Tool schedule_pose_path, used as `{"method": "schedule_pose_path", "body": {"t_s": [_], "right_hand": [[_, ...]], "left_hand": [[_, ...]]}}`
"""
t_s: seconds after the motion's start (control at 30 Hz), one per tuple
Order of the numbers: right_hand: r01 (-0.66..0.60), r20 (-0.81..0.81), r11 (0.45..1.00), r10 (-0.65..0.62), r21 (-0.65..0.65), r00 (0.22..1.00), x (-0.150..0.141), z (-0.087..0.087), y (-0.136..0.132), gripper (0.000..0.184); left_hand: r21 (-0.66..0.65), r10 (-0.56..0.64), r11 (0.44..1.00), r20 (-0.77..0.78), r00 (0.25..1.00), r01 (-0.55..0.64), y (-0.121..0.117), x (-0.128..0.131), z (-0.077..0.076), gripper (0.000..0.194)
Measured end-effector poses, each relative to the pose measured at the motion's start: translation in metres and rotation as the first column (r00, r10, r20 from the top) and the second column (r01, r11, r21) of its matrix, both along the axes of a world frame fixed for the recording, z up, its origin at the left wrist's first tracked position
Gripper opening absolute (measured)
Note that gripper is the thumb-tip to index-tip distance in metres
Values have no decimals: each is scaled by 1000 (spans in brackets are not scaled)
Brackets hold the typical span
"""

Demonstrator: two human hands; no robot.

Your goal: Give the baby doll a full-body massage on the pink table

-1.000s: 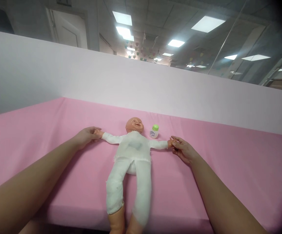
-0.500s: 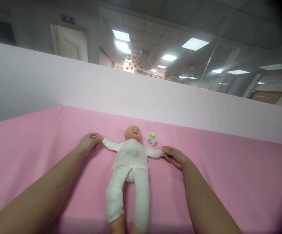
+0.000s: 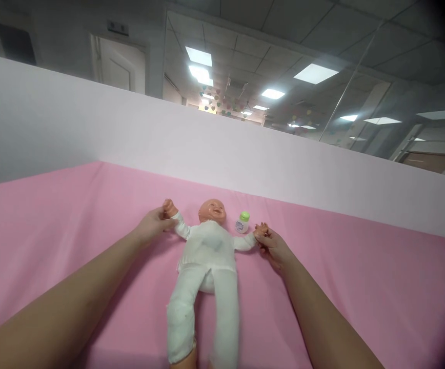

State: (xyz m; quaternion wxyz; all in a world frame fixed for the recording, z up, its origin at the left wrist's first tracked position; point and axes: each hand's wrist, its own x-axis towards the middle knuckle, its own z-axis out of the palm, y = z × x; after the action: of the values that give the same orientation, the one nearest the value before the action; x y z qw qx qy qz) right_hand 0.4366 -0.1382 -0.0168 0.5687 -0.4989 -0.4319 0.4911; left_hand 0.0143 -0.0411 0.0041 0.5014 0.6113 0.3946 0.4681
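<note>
A baby doll point(image 3: 207, 248) in a white cloth suit lies face up, its head away from me and its legs toward me. At the left, my left hand point(image 3: 154, 224) is closed on the doll's hand and wrist, and that arm is bent upward. On the other side my right hand point(image 3: 274, 247) pinches the doll's other hand, whose small fingers show above mine. A small bottle point(image 3: 242, 223) with a green cap stands beside the doll's head, apart from both my hands.
Pink sheeting point(image 3: 345, 277) covers the surface under the doll. A white low wall point(image 3: 191, 143) runs along the back, with glass panes and a door point(image 3: 119, 66) beyond it.
My left hand has moved inward to the right, and the doll's arm there has bent upward. The doll's other hand has tilted up slightly in my right hand. The view has shifted a little.
</note>
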Motion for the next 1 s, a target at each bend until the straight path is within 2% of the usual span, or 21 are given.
{"method": "schedule_pose_path", "body": {"t_s": [0.03,0.13,0.23,0.3,0.37,0.43,0.5,0.57,0.63,0.7,0.77,0.87,0.93,1.0], "right_hand": [[20,50,998,-23,56,998,-7,6,-3,59],[-57,178,988,31,142,984,-33,21,-14,64],[-210,312,951,133,227,941,-59,27,-23,43],[-362,442,893,221,266,870,-73,27,-28,34],[-471,591,847,253,248,766,-82,27,-32,37],[-513,704,829,227,223,672,-88,25,-34,44],[-515,748,819,172,254,641,-90,23,-34,50],[-480,733,825,124,299,669,-89,20,-32,49],[-371,654,874,84,314,752,-83,17,-26,47],[-190,515,933,6,305,857,-72,12,-17,51],[21,356,960,-124,280,926,-55,9,-6,59],[226,193,967,-245,117,950,-25,4,6,52],[259,128,966,-257,-3,958,-8,0,10,35],[240,124,968,-231,-69,965,3,-4,10,27]], "left_hand": [[53,-11,999,6,1000,11,-3,3,2,37],[168,-36,985,-47,998,43,-13,16,5,48],[243,-49,965,-193,980,96,-26,30,4,52],[300,-100,933,-315,944,199,-34,37,5,45],[356,-151,876,-439,886,326,-41,42,7,41],[407,-157,815,-530,833,413,-45,45,8,43],[460,-110,778,-571,813,428,-47,47,8,45],[491,-40,788,-562,826,372,-47,48,7,43],[485,47,841,-507,861,240,-44,47,5,43],[422,134,904,-431,892,68,-38,44,4,41],[334,237,937,-384,892,-105,-29,37,2,35],[262,402,911,-403,822,-318,-11,22,0,34],[223,454,891,-446,771,-396,1,13,-3,36],[180,462,884,-488,741,-432,10,8,-7,34]]}}
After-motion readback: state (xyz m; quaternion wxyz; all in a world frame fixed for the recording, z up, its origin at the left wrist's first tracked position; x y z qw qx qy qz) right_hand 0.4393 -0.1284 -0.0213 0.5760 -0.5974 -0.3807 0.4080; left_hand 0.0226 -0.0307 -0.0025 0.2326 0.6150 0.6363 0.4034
